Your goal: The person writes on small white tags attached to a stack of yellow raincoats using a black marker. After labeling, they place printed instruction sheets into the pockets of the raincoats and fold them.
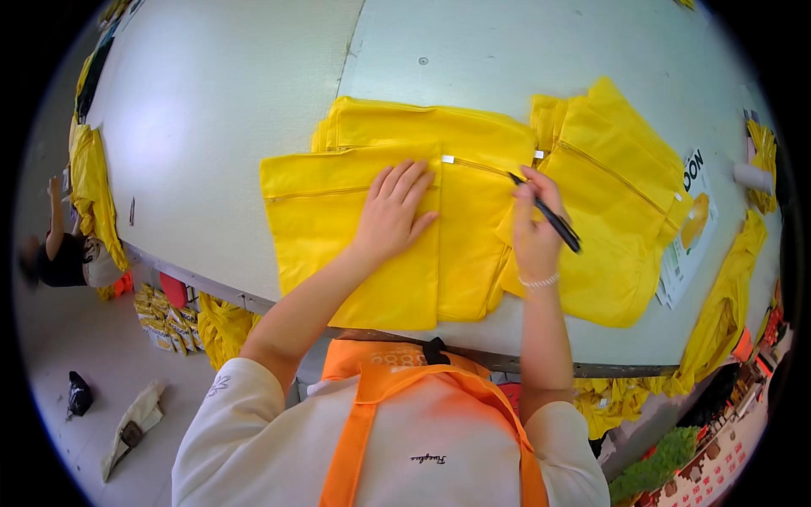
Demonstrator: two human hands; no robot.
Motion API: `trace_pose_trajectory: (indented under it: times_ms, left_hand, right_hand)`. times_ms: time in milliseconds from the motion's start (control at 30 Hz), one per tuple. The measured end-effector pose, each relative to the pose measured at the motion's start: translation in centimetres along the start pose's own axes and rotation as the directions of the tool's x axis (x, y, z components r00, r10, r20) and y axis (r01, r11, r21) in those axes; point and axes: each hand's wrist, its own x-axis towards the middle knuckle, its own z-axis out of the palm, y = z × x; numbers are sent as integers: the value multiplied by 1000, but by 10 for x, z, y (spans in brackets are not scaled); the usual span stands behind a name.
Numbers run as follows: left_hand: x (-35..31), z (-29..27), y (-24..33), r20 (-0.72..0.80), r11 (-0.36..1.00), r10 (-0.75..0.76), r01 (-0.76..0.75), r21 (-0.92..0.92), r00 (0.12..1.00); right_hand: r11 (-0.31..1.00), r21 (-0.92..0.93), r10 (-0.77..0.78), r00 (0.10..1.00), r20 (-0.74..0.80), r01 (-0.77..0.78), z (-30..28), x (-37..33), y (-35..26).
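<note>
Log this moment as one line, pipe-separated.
left hand: flat on zippered yellow piece | right hand: holding black pen | right of pen: more yellow pieces | surface: pale table

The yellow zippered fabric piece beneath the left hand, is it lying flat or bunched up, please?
Flat: the yellow zippered fabric piece shows straight edges and a mostly smooth face under the spread left hand.

My yellow bags point(363, 291) look like thin, smooth cloth with a little shine. My pen point(555, 221) looks like shiny black plastic. The tabletop point(211, 101) is smooth and a bit glossy. My orange apron point(348, 448) looks like matt cloth.
</note>
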Motion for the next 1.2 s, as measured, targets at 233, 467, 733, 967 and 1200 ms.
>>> trace_pose_trajectory:
  times_ms: [233, 467, 733, 967, 1200]
  left_hand:
    - [44, 4, -9, -137, 1000, 22, -19, 18, 990]
    - [47, 14, -12, -146, 999, -6, 12, 39, 989]
    - [47, 14, -14, -143, 998, 0, 9, 57, 990]
    - [48, 15, -15, -128, 999, -12, 17, 41, 992]
    - [41, 20, -24, -247, 985, -22, -22, -174, 969]
  right_hand:
    - [990, 114, -82, 997, 5, 81, 68, 32, 8]
    - [985, -3, -171, 983, 71, 171, 85, 43, 28]
    - [952, -139, -273, 962, 19, 273, 95, 45, 35]
    - [957, -100, -268, 961, 67, 274, 93, 46, 33]
    - [915, -182, -362, 932, 19, 360, 78, 9, 16]
